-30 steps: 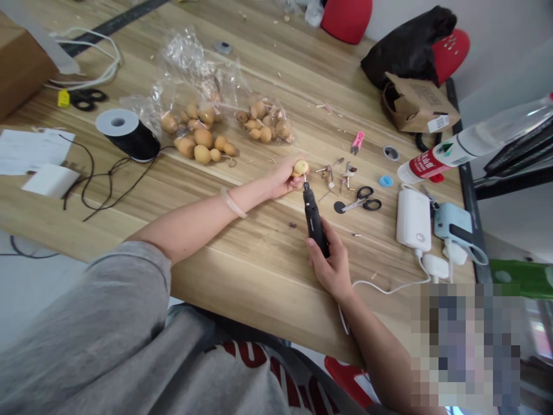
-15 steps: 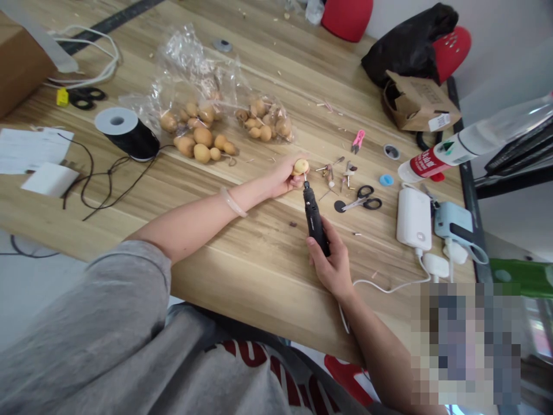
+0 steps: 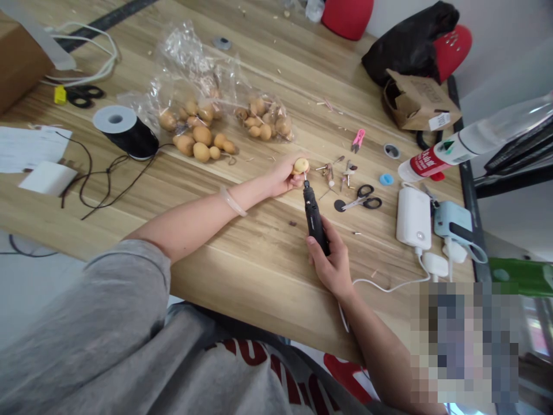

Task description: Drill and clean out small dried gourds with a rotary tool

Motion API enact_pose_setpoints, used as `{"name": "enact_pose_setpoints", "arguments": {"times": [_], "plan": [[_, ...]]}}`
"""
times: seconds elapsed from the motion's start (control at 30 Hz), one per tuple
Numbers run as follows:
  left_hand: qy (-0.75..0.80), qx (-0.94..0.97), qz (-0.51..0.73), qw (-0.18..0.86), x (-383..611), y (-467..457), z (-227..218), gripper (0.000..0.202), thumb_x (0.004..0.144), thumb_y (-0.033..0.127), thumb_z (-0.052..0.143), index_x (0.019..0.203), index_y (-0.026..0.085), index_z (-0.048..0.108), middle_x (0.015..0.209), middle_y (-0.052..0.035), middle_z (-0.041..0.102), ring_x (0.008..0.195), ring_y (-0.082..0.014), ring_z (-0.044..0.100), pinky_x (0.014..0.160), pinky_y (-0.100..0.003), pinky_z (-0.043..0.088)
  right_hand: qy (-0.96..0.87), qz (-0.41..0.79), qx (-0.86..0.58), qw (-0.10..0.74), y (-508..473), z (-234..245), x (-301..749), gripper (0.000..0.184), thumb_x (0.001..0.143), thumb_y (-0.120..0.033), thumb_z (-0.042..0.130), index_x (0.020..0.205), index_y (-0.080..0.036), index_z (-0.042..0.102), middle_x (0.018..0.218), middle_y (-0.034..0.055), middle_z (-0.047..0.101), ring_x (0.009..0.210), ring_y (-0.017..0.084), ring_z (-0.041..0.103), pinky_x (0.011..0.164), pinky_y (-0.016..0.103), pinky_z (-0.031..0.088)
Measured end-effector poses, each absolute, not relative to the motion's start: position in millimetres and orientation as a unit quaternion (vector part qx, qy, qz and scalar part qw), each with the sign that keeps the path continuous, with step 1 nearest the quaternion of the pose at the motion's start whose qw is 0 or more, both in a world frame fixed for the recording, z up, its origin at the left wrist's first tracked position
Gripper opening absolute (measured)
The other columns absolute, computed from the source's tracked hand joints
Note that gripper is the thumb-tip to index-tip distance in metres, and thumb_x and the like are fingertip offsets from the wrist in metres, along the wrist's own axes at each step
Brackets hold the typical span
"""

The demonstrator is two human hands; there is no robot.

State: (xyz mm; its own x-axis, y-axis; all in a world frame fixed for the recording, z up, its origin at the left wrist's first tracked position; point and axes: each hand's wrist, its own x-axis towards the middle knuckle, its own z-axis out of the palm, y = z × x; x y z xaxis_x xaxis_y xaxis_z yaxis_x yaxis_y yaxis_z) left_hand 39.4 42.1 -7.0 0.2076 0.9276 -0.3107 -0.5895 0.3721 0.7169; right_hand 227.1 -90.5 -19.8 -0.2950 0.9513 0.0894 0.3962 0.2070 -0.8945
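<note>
The fingers of your right hand [image 3: 337, 266] curl snugly around a black drill [image 3: 317, 226], its nose pointing to eleven o'clock. Scissors [image 3: 372, 202] lie at the drill's two o'clock. Your left hand [image 3: 281, 178], fingers bent closed, grips a small gourd [image 3: 301, 165] just past that nose: smooth, rounded, pale yellow, partly covered. The thin bit [image 3: 305, 177] meets its five-o'clock edge.

In the left hand [image 3: 285, 177], a gourd [image 3: 301, 165]; in the right hand [image 3: 332, 264], a rotary tool [image 3: 314, 216]. On the counter [image 3: 254, 253], beyond both and leftward, plastic bags [image 3: 184, 47] with gourds [image 3: 201, 136]; farther left, a spool [image 3: 144, 138], then papers [image 3: 32, 147]. Right of the left hand, small bits [image 3: 330, 174], scissors [image 3: 370, 203], a power bank [image 3: 413, 216]; behind that, a bottle [image 3: 425, 164], then a carton [image 3: 417, 106].
</note>
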Motion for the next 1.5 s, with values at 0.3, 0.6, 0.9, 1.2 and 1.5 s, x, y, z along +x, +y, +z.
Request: {"name": "enact_pose_setpoints", "arguments": {"times": [0.3,0.6,0.9,1.2,1.5], "plan": [[0.363,0.225,0.512,0.745,39.4,41.1,-7.9,0.046,0.097,0.021,0.041,0.053,0.013,0.048,0.047,0.0031,0.043,0.034,-0.0022,0.033,0.033,-0.013,0.019,-0.655,0.475,-0.489,0.326,-91.9,-20.6,228.7,0.057,0.092,-0.041,0.056,0.144,-0.02,0.045,0.072,-0.0006,0.058,0.052,0.013,0.048,0.048,0.027,0.042],[0.369,0.227,0.505,0.746,39.6,40.8,-5.7,0.048,0.098,0.021,0.04,0.051,0.013,0.047,0.045,0.0039,0.038,0.034,-0.0024,0.032,0.033,-0.012,0.019,-0.624,0.521,-0.472,0.341,-92.4,-15.1,226.2,0.056,0.092,-0.041,0.058,0.141,-0.018,0.046,0.058,-0.0063,0.047,0.046,0.011,0.045,0.043,0.024,0.037],[0.364,0.229,0.513,0.743,39.4,41.3,-6.5,0.049,0.098,0.02,0.04,0.05,0.013,0.048,0.044,0.0034,0.04,0.034,-0.0026,0.032,0.033,-0.013,0.019,-0.62,0.526,-0.468,0.346,-91.5,-14.0,225.2,0.057,0.092,-0.046,0.058,0.141,-0.02,0.046,0.066,-0.0034,0.055,0.046,0.01,0.047,0.041,0.024,0.04],[0.365,0.207,0.514,0.748,40.5,39.6,-3.8,0.046,0.097,0.019,0.042,0.052,0.013,0.046,0.046,0.0023,0.045,0.034,-0.0023,0.033,0.033,-0.012,0.019,-0.629,0.518,-0.466,0.345,-91.8,-14.9,225.8,0.055,0.093,-0.044,0.057,0.141,-0.02,0.046,0.06,-0.0057,0.048,0.046,0.011,0.045,0.043,0.025,0.038],[0.368,0.208,0.513,0.747,40.0,40.4,-4.3,0.047,0.098,0.018,0.04,0.052,0.013,0.047,0.046,0.0024,0.045,0.034,-0.0024,0.034,0.034,-0.013,0.019,-0.653,0.491,-0.468,0.337,-91.1,-19.8,228.4,0.056,0.094,-0.042,0.055,0.143,-0.019,0.044,0.071,-0.0015,0.057,0.047,0.01,0.045,0.043,0.025,0.039]]}}
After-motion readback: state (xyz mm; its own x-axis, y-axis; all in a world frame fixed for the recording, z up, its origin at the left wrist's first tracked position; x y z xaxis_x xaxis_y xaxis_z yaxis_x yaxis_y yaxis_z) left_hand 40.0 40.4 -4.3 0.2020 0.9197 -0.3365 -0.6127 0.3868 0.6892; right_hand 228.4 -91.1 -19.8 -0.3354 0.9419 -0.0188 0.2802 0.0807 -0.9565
